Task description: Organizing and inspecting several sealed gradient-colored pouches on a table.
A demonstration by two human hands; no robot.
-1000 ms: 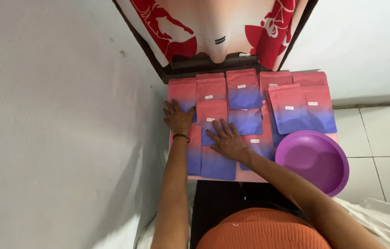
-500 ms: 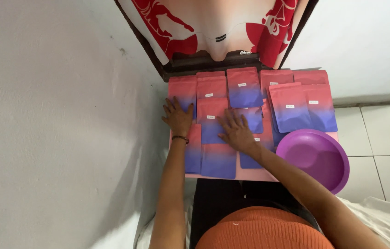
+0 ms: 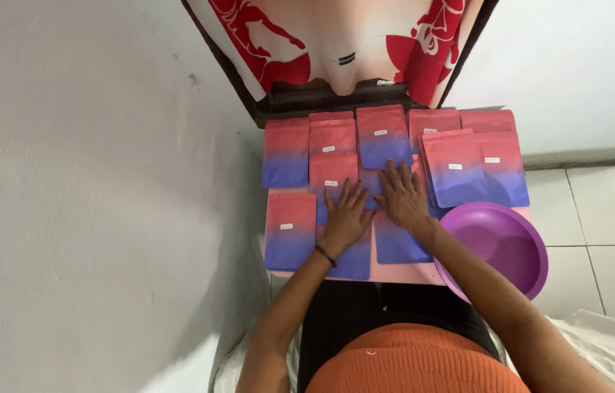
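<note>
Several flat pouches, pink at the top fading to blue-purple, lie spread over a small pink table point(image 3: 402, 272). My left hand point(image 3: 346, 215) rests flat, fingers apart, on a pouch point(image 3: 331, 175) near the middle. My right hand point(image 3: 402, 195) lies flat beside it on the neighbouring pouch point(image 3: 397, 244), the two hands almost touching. One pouch point(image 3: 290, 231) lies alone at the front left. Neither hand grips anything.
A purple plastic bowl point(image 3: 498, 247) sits at the table's front right, partly over its edge. A white wall runs along the left. A red-and-white cloth point(image 3: 344, 36) hangs behind the table. White floor tiles lie to the right.
My left hand has slid right from the left pouches to the middle. My right hand has moved forward and right, ending beside the left one.
</note>
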